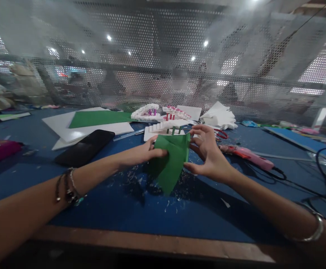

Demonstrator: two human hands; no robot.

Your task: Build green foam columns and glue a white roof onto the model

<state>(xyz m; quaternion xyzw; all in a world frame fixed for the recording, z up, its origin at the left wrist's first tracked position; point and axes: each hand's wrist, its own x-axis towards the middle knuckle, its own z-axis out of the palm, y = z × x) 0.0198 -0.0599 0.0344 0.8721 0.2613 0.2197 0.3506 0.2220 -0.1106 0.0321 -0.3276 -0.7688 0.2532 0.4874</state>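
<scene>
A curved green sheet (170,162), like craft foam or card, is held upright above the table, its pointed lower end hanging down. My left hand (149,151) grips its upper left part, thumb on the near face and the other fingers mostly hidden behind. At the right edge, which looks narrowly folded or edged with a strip, my right hand (206,155) holds it between thumb below and fingertips above. Just behind it stands a white piece with green posts (174,130). A pink hot glue gun (254,157) lies right of my right hand.
A black phone (87,147) lies left, before white sheets (59,125) and a flat green sheet (98,118). Red-handled scissors (221,133) lie behind my right hand. A black cable (305,186) trails rightward. Scraps litter the blue table (118,216); a perforated metal screen (151,48) stands behind.
</scene>
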